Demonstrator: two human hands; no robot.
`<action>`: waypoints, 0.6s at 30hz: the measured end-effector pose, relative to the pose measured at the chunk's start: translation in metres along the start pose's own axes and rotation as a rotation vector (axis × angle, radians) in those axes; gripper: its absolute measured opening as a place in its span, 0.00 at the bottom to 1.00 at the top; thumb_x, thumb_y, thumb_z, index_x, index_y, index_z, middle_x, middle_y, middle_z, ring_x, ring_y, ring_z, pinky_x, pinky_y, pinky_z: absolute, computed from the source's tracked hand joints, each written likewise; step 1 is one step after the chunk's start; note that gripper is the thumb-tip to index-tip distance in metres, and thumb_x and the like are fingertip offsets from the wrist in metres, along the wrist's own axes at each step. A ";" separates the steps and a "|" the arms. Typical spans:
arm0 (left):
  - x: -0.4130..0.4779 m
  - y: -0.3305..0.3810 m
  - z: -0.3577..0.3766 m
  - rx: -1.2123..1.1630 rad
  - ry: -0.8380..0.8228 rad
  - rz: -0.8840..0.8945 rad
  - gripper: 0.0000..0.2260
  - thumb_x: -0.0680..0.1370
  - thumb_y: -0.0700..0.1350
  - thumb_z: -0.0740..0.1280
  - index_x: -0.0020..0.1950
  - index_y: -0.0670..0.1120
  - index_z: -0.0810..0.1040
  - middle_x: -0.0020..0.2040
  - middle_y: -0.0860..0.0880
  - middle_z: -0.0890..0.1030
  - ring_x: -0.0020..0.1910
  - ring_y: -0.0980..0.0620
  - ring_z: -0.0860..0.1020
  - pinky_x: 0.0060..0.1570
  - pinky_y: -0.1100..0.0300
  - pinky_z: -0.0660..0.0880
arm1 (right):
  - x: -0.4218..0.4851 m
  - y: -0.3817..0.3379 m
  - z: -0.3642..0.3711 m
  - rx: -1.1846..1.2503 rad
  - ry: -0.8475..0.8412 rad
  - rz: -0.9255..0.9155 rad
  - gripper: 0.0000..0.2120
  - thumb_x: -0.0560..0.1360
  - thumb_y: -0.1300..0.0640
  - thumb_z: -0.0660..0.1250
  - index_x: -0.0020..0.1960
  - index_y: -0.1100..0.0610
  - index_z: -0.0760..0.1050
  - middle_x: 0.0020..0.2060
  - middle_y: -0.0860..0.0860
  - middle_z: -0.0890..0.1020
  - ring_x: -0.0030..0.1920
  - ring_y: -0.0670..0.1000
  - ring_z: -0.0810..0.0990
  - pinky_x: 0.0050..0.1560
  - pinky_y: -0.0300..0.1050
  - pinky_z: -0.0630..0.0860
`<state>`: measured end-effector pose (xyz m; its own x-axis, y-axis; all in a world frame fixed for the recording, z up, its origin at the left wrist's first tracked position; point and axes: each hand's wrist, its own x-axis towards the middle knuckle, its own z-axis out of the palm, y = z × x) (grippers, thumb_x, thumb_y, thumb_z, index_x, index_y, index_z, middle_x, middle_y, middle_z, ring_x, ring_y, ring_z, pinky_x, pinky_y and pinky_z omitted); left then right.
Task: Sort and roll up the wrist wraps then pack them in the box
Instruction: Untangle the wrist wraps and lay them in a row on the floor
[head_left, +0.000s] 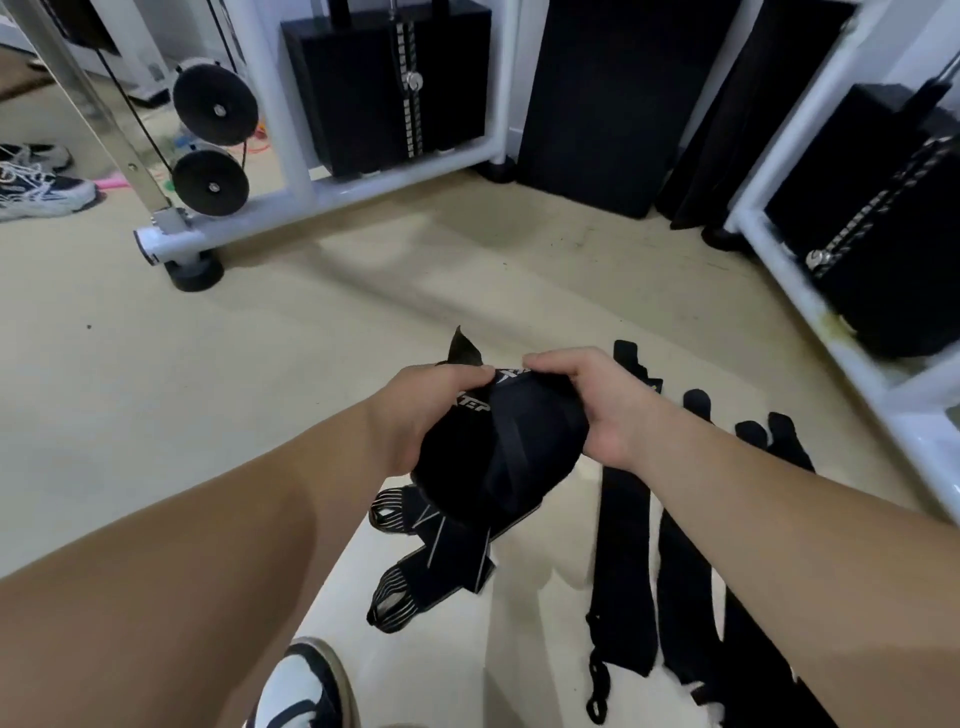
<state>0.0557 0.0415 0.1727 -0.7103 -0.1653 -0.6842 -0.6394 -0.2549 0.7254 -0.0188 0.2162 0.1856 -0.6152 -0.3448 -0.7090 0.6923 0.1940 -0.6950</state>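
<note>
Wrist wraps, tangled black elastic-fabric bundle (498, 447) with white lettering, are being held above the floor between both hands. Left hand (415, 415) is clamping its fingers round the bundle's left end; right hand (597, 410) is curling its fingers over the top right. Risk: striped black wrap ends (415, 551) are trailing underneath, likely snagging or slipping out on a hard pull, possibly landing on the flat black wraps (623, 545) lined up at right and spoiling the sort. No box showing. Smooth beige floor (208, 389); white tube-frame gym machines (311, 197) with black weight stacks (363, 88) are standing behind.
</note>
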 end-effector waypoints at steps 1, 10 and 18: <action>-0.008 0.006 0.006 0.015 -0.002 0.057 0.11 0.78 0.48 0.77 0.58 0.45 0.86 0.53 0.42 0.89 0.50 0.40 0.89 0.52 0.49 0.84 | -0.011 -0.007 -0.002 -0.016 0.010 -0.026 0.08 0.78 0.55 0.73 0.52 0.60 0.86 0.50 0.58 0.89 0.48 0.59 0.88 0.57 0.53 0.83; -0.087 0.048 0.064 0.056 -0.170 0.227 0.10 0.80 0.44 0.76 0.61 0.46 0.86 0.56 0.43 0.89 0.47 0.46 0.88 0.42 0.56 0.84 | -0.117 -0.023 -0.021 -0.125 0.278 -0.280 0.13 0.80 0.63 0.72 0.60 0.48 0.82 0.56 0.55 0.87 0.55 0.56 0.86 0.58 0.54 0.85; -0.125 0.027 0.098 0.150 -0.255 0.312 0.09 0.79 0.38 0.75 0.58 0.46 0.86 0.53 0.44 0.89 0.51 0.44 0.87 0.55 0.49 0.84 | -0.176 0.001 -0.054 0.196 0.165 -0.139 0.12 0.82 0.58 0.69 0.62 0.61 0.84 0.55 0.61 0.89 0.51 0.61 0.90 0.46 0.55 0.88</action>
<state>0.0985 0.1487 0.2855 -0.9144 0.0333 -0.4035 -0.4048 -0.0860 0.9103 0.0699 0.3271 0.3032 -0.7513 -0.1983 -0.6295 0.6468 -0.0311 -0.7621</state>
